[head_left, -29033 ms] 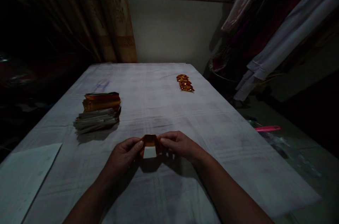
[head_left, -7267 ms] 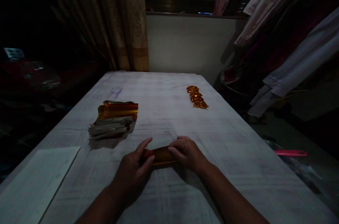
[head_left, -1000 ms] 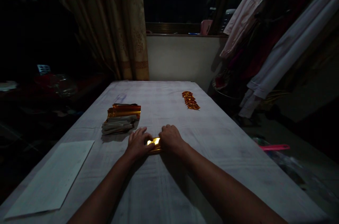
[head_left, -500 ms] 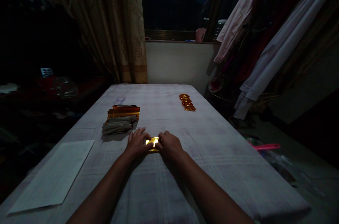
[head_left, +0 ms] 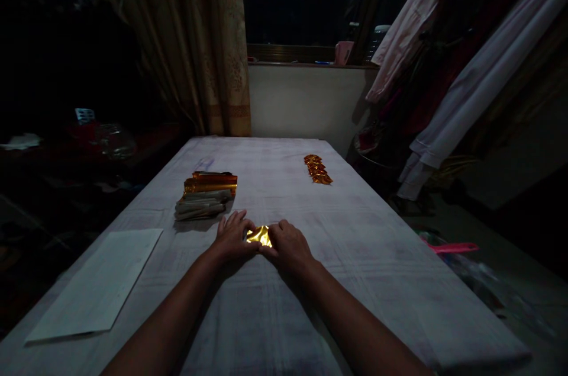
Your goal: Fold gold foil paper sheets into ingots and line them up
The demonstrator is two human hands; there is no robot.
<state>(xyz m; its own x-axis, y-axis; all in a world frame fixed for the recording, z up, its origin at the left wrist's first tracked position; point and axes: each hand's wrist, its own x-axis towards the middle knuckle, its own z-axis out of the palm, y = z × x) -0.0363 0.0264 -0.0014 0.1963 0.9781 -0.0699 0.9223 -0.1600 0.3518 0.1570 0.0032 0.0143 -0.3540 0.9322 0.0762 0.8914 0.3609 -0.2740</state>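
I have a small gold foil piece (head_left: 260, 235) between my hands, my left hand (head_left: 234, 237) gripping one end and my right hand (head_left: 288, 244) the other, thumbs along its near edge. It sits nearer me than the stack of gold and grey sheets (head_left: 206, 195), and to its right; I can't tell whether it touches the surface (head_left: 377, 305). Well to the right of that stack, folded gold pieces (head_left: 317, 170) overlap in a row. Left of the stack, closer to me, lies a white sheet (head_left: 100, 284).
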